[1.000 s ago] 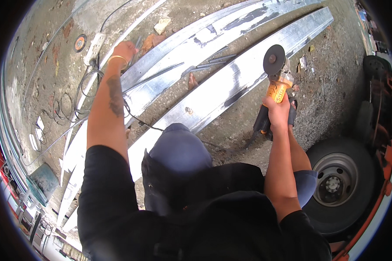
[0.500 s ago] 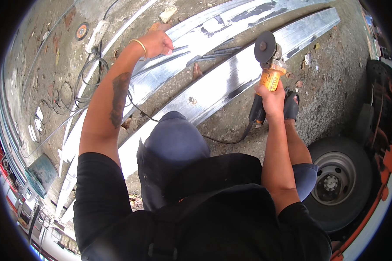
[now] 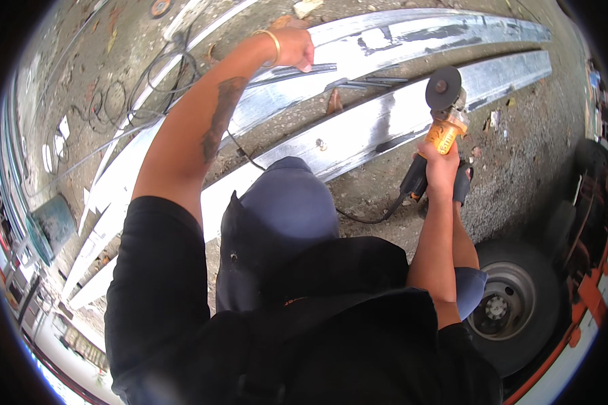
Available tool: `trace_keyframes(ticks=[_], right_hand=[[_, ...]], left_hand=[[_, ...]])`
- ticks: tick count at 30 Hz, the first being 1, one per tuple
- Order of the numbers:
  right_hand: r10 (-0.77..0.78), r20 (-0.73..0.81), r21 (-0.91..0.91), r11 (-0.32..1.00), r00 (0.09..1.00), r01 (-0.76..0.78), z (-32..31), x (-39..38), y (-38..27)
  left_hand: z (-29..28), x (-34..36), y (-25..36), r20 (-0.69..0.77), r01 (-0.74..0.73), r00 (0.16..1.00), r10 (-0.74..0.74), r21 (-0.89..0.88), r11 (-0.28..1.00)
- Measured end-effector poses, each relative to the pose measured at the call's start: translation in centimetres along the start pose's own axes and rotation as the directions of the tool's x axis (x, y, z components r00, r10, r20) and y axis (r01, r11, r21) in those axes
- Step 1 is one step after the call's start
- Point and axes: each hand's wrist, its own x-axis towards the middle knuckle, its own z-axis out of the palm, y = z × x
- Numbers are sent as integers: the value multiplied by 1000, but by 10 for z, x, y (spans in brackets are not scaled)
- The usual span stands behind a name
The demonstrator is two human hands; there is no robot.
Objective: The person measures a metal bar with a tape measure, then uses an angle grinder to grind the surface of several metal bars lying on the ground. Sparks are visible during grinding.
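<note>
My right hand (image 3: pixel 440 165) is wrapped round the yellow body of an angle grinder (image 3: pixel 444 137). Its dark disc (image 3: pixel 443 88) points up and away from me, above the edge of the nearer metal beam (image 3: pixel 358 128). My left hand (image 3: pixel 294 48) reaches out over the farther metal beam (image 3: pixel 412 32), fingers curled downward beside thin dark metal strips (image 3: pixel 317 68). What those fingers hold, if anything, is hidden. More short dark strips (image 3: pixel 368 84) lie across the gap between the two beams.
The grinder's black cable (image 3: pixel 365 219) runs along the ground past my knee, and coiled cable (image 3: pixel 162 71) lies at the left. A vehicle wheel (image 3: pixel 500 307) stands close at my right. A green bucket (image 3: pixel 53 223) is at far left; a loose disc (image 3: pixel 160 8) lies at the top.
The view has turned, so the beams and ground appear shifted. Both hands keep about the same places relative to the beams, and the grinder stays in my right hand.
</note>
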Motion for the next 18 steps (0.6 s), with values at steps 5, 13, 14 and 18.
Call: trace_keyframes(ticks=[5,13,14,18], right_hand=[[85,41,-48,995,996,-83,1,-2,-9],[54,40,-47,998,998,-52,4,-4,-10],[22,33,-57,998,999,-20,4,-2,-6],[-6,20,-59,998,1000,7,2,0,-2]], left_hand=[[43,37,-36,-231,-47,973,8,-164,985],[41,44,-39,-80,10,997,-20,-131,991],[41,44,-38,-85,-6,996,-5,-127,992],[33,40,-31,-90,-2,996,-6,-89,996]])
